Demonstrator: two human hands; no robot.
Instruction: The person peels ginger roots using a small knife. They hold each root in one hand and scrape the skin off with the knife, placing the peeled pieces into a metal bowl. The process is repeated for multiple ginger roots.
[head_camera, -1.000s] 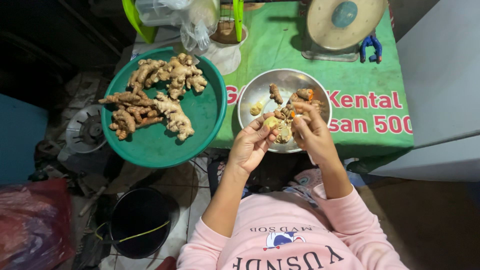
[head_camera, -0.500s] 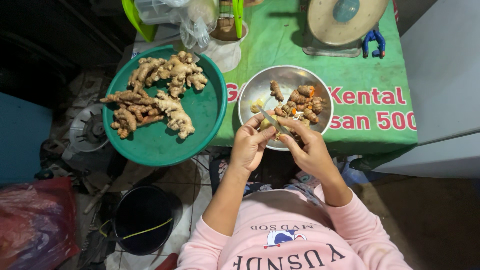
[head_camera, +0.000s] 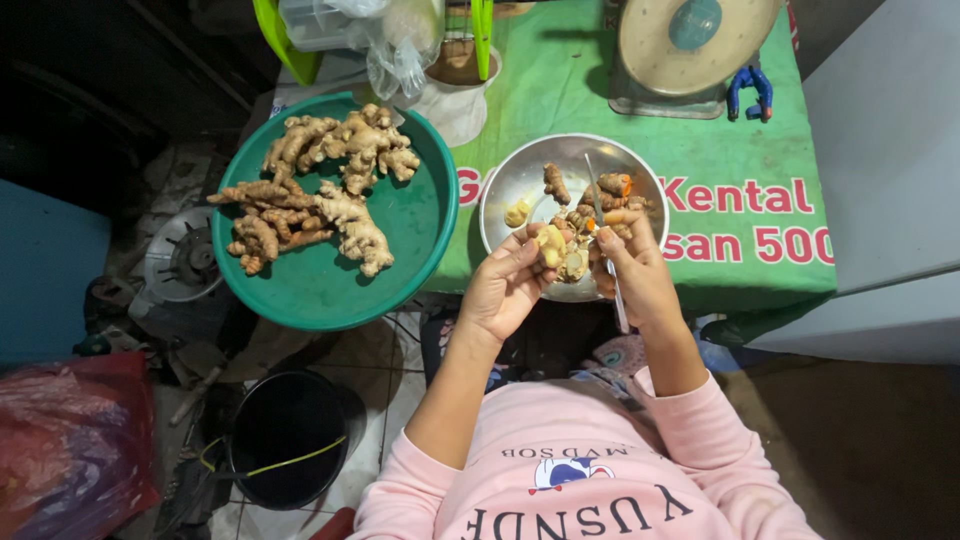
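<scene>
Head view: peeling seems underway, left hand (head_camera: 505, 290) gripping a ginger piece (head_camera: 551, 245), right hand (head_camera: 635, 270) clasping a knife (head_camera: 603, 225) over the steel bowl (head_camera: 500, 190). Turning the piece to unpeeled skin likely follows.

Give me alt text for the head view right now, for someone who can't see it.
Seen from above, a person's left hand holds a pale piece of ginger while the right hand works a thin knife against it, over a metal bowl of root pieces. Beside it, a green basin holds unpeeled ginger roots on a green-covered table.
</scene>
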